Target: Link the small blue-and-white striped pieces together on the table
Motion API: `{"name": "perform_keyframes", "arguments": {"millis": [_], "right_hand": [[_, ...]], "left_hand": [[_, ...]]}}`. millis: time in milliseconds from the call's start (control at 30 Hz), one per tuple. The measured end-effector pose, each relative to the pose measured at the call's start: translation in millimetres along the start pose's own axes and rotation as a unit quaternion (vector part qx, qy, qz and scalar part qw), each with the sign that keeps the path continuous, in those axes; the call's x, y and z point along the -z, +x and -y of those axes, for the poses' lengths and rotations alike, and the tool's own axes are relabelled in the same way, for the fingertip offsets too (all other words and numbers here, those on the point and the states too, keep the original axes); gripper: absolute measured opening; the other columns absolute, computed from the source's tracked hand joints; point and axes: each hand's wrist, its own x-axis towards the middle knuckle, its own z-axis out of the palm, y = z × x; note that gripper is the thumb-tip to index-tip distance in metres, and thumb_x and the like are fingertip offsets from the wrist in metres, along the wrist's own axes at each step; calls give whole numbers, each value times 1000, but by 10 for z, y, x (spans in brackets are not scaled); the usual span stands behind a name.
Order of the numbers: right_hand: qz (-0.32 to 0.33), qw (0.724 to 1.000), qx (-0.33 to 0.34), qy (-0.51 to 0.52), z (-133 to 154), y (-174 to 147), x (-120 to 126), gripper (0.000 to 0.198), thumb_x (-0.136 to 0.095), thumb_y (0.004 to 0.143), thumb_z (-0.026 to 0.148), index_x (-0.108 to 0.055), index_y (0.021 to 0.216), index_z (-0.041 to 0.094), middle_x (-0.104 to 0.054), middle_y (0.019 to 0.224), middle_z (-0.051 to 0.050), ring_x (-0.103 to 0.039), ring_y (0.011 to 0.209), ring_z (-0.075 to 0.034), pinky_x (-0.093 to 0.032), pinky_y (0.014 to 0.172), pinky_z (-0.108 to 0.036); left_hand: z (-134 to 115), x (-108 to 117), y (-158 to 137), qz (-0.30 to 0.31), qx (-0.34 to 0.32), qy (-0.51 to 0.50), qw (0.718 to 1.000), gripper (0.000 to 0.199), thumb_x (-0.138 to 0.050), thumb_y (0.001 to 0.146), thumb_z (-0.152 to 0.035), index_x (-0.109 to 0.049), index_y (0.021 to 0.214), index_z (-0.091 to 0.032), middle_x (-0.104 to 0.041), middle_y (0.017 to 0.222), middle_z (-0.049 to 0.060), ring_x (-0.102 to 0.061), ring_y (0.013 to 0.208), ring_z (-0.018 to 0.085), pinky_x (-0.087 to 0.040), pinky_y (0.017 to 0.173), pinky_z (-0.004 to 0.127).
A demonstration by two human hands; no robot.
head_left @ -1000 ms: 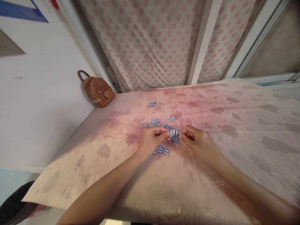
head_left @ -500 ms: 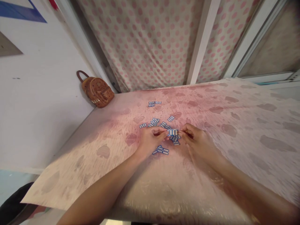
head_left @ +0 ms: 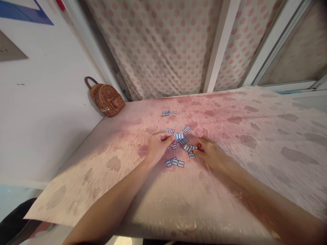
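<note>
Between the thumb and index finger of my left hand (head_left: pixel 160 143) is a small strip of white labels with blue borders (head_left: pixel 179 136), raised a little above the others. My right hand (head_left: pixel 209 149) is lower and to the right, its thumb and index finger closed at the right end of a blue-bordered label strip (head_left: pixel 190 148) in a small heap. More such strips lie around: a loose group (head_left: pixel 175 162) nearer me, one strip (head_left: pixel 186 129) behind, and some partly hidden by my left hand.
Farther back on the patterned pink tablecloth (head_left: pixel 114 190) lies a separate group of label strips (head_left: pixel 168 113). A brown mini backpack (head_left: pixel 108 100) leans against the white wall at the left. A polka-dot curtain (head_left: pixel 163 47) hangs behind the table.
My left hand has moved slightly left and away from me with its label strip. My right hand has let go of that strip and come down to the heap.
</note>
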Motion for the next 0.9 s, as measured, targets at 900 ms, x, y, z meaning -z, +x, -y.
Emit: {"name": "perform_keyframes", "arguments": {"millis": [900], "right_hand": [[-35,993,-30,111,367,-76,194,21,-55,89,37,-52,73,23,-58,63,0,-53,58,-17,-36,55,-29]], "left_hand": [[46,-145,-126,103,-16,23,994,15,-72,84,-31,-78,85,-17,-78,83,6,-73,73,18,-54,69,26]]}}
